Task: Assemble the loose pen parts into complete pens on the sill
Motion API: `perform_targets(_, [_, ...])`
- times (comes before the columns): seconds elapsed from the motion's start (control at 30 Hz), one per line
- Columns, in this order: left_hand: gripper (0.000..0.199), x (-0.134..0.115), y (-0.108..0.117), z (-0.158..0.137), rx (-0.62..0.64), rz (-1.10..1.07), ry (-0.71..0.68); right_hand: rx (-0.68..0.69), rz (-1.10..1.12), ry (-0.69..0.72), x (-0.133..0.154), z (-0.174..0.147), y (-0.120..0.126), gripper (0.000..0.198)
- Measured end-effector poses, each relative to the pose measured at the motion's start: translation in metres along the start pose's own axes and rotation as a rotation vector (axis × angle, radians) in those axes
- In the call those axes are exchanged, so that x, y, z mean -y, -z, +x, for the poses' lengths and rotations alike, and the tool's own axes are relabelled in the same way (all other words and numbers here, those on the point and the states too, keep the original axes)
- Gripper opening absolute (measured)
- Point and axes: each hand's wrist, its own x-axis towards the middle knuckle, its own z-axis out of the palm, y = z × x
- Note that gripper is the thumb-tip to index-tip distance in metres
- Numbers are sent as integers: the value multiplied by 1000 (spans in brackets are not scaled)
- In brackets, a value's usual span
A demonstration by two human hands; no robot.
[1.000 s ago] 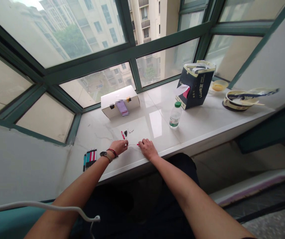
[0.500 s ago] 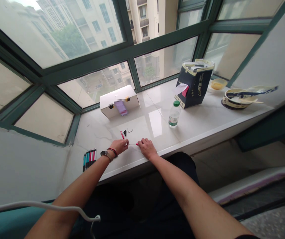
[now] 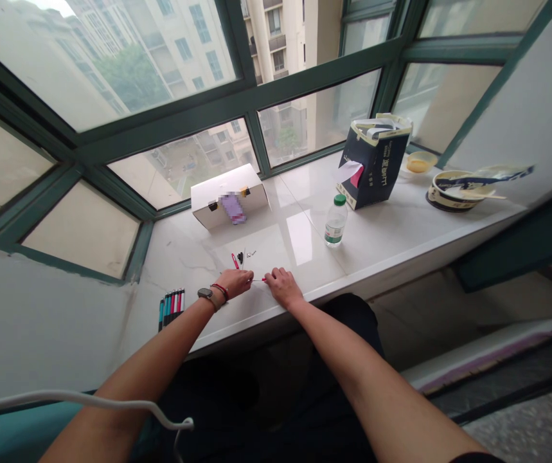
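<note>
My left hand (image 3: 237,281) is closed in a pinch on a thin pale pen refill (image 3: 257,280). Its tip points right, at a pink pen barrel (image 3: 264,279) that the fingers of my right hand (image 3: 283,287) grip low over the sill. Most of the barrel is hidden by those fingers; whether the refill's tip is inside it, I cannot tell. Just beyond my left hand lie another pink pen barrel (image 3: 235,261), small black pen parts (image 3: 240,257) and tiny silvery pieces (image 3: 251,254). Left of my wrist, several pens (image 3: 172,307) in teal, pink and white lie in a row.
A white box (image 3: 227,193) with clips stands against the window. To the right are a green-capped bottle (image 3: 336,222), a dark paper bag (image 3: 376,164), a small bowl (image 3: 421,162) and a food tub (image 3: 454,191). The white sill's front edge (image 3: 237,331) runs under my forearms.
My left hand has shifted slightly right, toward my right hand, and less of the refill shows between them. My right hand has hardly moved; the view has shifted slightly.
</note>
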Motion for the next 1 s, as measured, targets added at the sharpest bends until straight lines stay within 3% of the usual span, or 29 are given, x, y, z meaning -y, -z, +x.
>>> perform_targets(0.17, [23,-5,1,5,5,-44,21,18,19,-8,1,0,2,29])
perform_targets(0.3, [28,0,0,1,-80,-106,68,11,17,-13,1,0,2,29])
perform_targets(0.5, [34,38,-16,-45,-272,-269,348,7,23,-10,0,1,0,28])
perform_targets(0.63, [33,70,-46,-87,-264,-328,539,9,29,-19,0,1,0,28])
perform_targets(0.73, [32,82,-69,-107,-189,-387,587,12,32,-23,0,1,1,27])
perform_targets(1.0, [39,77,-92,-107,-164,-513,591,11,8,-24,1,1,-1,26])
